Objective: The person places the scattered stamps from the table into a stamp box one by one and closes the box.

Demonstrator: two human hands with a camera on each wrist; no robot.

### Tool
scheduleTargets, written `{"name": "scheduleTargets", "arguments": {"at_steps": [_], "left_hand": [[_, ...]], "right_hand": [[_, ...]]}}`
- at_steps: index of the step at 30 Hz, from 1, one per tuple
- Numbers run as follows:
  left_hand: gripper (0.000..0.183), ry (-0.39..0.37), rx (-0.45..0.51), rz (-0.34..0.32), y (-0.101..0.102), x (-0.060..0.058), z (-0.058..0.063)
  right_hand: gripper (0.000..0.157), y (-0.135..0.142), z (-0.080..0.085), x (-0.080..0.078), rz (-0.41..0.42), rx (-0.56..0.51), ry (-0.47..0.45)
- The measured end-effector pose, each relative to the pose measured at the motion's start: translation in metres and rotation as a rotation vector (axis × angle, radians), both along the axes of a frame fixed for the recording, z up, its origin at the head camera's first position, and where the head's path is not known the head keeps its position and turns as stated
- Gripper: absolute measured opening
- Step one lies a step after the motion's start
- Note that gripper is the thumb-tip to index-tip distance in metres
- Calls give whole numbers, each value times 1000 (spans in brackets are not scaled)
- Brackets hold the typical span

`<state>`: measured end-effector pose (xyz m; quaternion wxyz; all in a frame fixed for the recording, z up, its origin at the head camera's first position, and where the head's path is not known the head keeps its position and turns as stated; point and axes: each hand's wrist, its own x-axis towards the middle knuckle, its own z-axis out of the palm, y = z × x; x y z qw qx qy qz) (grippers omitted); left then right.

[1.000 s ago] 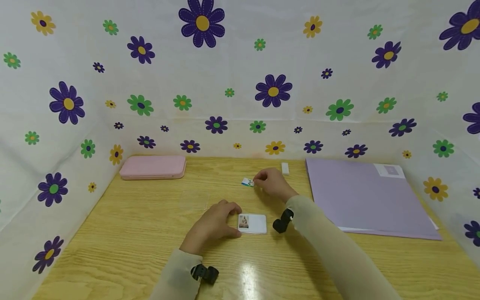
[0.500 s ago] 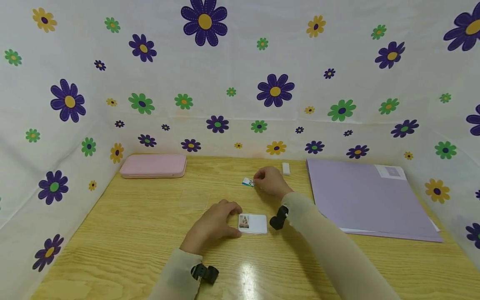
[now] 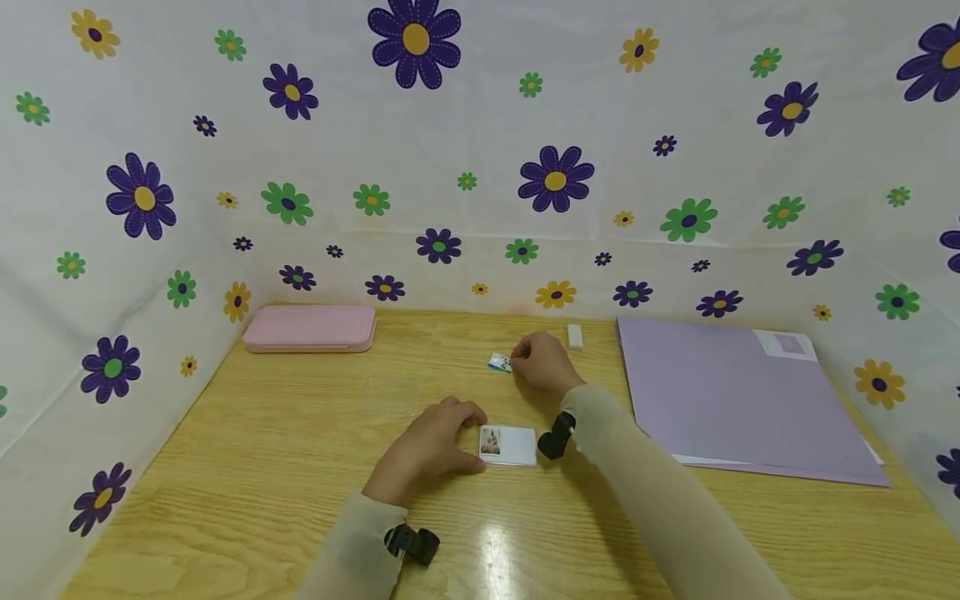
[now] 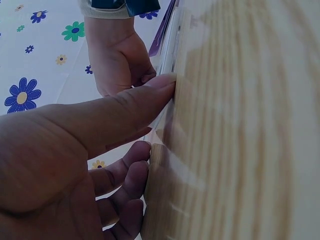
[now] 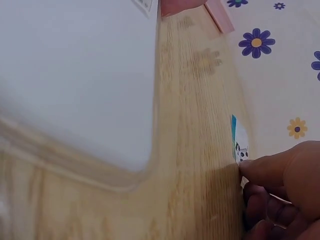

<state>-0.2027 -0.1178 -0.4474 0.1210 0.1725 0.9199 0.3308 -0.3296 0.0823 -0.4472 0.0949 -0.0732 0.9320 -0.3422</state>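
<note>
A white card in a clear case (image 3: 517, 447), with a small picture at its left end, lies flat on the wooden table. My left hand (image 3: 433, 446) holds its left end, thumb at the near corner and a finger at the far corner. Farther back, my right hand (image 3: 546, 363) pinches the right end of a small sticker-like piece (image 3: 498, 362) between thumb and finger. Black dots, blue and green show on that piece (image 5: 241, 140) in the right wrist view. It sits at or just above the table; which, I cannot tell.
A thin clear sheet (image 3: 392, 396) lies left of the card. Behind stand a pink case (image 3: 310, 328) and, near the right hand, a small white block (image 3: 574, 337). A purple folder (image 3: 735, 400) with paper inside lies on the right. Flowered cloth (image 3: 465, 200) surrounds the table.
The right wrist has shifted slightly left while its fingers stay on the small piece. The left hand keeps its place at the card. The head view has tilted and shifted a little.
</note>
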Motion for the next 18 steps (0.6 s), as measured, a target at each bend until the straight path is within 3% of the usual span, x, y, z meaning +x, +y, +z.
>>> {"name": "scheduleTargets", "arguments": {"at_steps": [11,18], "left_hand": [[52,-4,-11,-5,1,-1,-1],[53,-13,-10,2,0,0,1]], "right_hand": [[7,11,-1,2,76,-54,62],[7,17,0,7,73,-118,33]]}}
